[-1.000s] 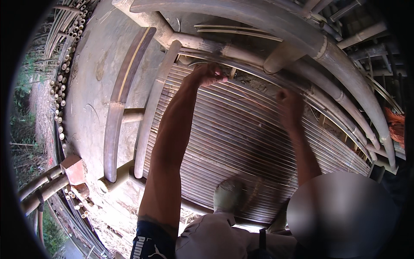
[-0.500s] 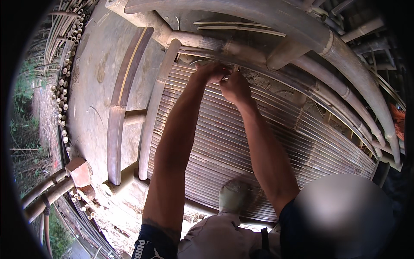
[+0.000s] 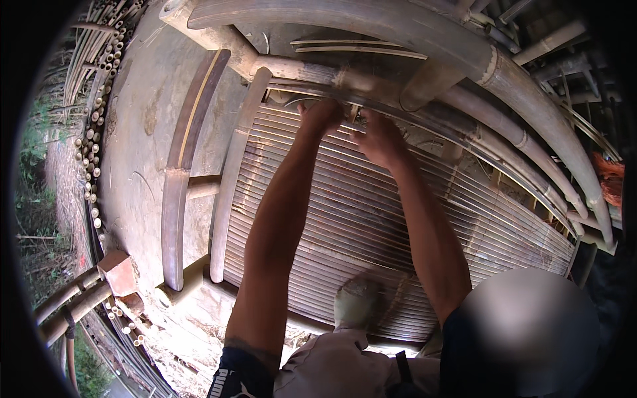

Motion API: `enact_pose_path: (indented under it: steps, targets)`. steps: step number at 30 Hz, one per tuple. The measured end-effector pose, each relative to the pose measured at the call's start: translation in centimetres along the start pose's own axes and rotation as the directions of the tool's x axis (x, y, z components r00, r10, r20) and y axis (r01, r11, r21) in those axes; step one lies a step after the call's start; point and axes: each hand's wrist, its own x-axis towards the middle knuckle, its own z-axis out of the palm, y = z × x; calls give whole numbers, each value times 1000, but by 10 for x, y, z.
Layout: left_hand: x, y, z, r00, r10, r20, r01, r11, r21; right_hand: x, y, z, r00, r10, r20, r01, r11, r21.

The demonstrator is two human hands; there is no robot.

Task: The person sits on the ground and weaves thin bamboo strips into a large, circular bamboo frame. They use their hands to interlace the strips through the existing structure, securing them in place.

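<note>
Both my arms reach over a bamboo slat panel (image 3: 318,205) to its far edge. My left hand (image 3: 323,117) is closed there, and its fingertips are in shadow, so what they hold is hidden. A thin curved strip (image 3: 300,99) shows just beside it. To its right, my right hand (image 3: 383,140) has its thumb and fingers apart, with nothing visible between them. A small upright light-coloured piece (image 3: 354,113) stands between the two hands, by the far bamboo rail (image 3: 424,113). My foot (image 3: 353,302) rests on the near part of the slats.
Thick bamboo poles (image 3: 371,23) arch across the far side. A split bamboo armrest (image 3: 179,172) stands left of the panel. Loose bamboo strips (image 3: 358,48) lie on the floor beyond. A brick (image 3: 119,272) and stacked bamboo poles (image 3: 95,146) are at far left.
My hands, which were together, have come apart. The right hand has moved right and its fingers have spread; the left stays at the far edge. The view has shifted slightly.
</note>
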Motion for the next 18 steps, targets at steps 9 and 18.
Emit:
enact_pose_path:
  steps: [9, 18]
  targets:
    - [-145, 45, -54, 780, -37, -624, -396, 742, -540, -12, -29, -50, 966, 123, 227, -258, 403, 878]
    - [-133, 13, -80, 816, -251, -520, -172, 753, -635, -111, -61, -108, 974, 141, -179, -29, 856, 516]
